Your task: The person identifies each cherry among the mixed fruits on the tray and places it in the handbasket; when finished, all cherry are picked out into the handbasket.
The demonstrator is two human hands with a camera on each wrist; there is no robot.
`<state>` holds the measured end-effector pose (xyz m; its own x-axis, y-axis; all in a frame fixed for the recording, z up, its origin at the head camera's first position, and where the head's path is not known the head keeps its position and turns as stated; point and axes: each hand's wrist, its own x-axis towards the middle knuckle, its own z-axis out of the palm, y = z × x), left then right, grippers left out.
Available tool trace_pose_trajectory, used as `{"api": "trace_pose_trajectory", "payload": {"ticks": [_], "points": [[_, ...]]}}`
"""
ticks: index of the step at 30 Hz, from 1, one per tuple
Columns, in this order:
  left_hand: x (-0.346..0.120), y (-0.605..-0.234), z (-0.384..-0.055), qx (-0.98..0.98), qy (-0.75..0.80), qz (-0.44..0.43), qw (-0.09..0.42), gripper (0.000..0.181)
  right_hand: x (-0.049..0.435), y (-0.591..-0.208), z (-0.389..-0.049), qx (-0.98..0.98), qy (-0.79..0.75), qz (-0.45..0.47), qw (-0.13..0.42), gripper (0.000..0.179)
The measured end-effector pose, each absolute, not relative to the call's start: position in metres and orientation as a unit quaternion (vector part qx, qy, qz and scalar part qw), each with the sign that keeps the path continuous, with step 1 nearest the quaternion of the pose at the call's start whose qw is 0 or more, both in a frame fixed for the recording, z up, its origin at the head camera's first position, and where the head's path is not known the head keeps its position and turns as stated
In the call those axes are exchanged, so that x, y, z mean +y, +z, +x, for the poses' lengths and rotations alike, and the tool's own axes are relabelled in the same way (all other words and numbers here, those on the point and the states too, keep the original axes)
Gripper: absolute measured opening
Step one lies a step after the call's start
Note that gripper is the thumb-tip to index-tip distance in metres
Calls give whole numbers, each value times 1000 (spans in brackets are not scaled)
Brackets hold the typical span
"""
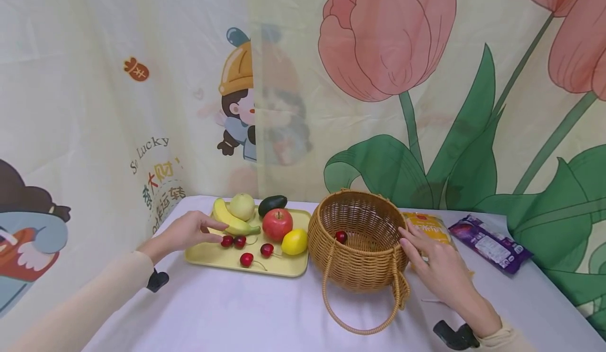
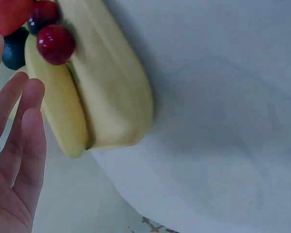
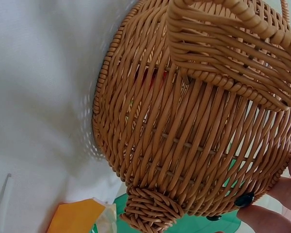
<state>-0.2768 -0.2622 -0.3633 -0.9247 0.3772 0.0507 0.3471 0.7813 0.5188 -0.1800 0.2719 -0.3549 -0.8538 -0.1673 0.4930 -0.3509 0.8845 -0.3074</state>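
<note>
My left hand (image 1: 191,229) reaches over the left side of a yellow tray (image 1: 213,257), thumb and fingers apart. Its fingertips are right beside a dark red cherry (image 1: 227,241), with another cherry (image 1: 240,242) close by. The left wrist view has the fingers loosely extended near a banana (image 2: 63,111). My right hand (image 1: 440,262) touches the right rim of a round wicker basket (image 1: 360,270), fingers fairly straight against the weave. Inside the basket lies one cherry (image 1: 341,237). Its handle (image 1: 364,332) hangs down in front.
Also on the tray are a pale round fruit (image 1: 242,207), an avocado (image 1: 272,205), a red apple (image 1: 278,224), a lemon (image 1: 294,242) and two more cherries. An orange-yellow packet (image 1: 428,225) stands behind the right hand; a purple packet (image 1: 492,244) lies further right.
</note>
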Motion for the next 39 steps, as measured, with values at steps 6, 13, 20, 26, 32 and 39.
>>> {"api": "trace_pose_trajectory", "payload": {"ticks": [6,13,20,26,32,39], "points": [[-262,-377,-274,958,228,173,16,38,273,-356,-180,-941,195,138,239,40],[-259,-389,-277,969,184,165,-1,36,273,-359,-183,-937,189,143,255,39],[-252,-397,-281,969,159,185,-20,30,272,-358,-183,-941,194,136,241,40],[-250,-397,-280,969,161,184,-18,30,272,-357,-183,-942,199,134,233,41],[-250,-397,-281,971,158,181,-14,29,271,-358,-183,-946,189,128,231,42],[-249,-394,-281,968,162,189,-18,29,272,-358,-182,-941,193,131,245,40]]}}
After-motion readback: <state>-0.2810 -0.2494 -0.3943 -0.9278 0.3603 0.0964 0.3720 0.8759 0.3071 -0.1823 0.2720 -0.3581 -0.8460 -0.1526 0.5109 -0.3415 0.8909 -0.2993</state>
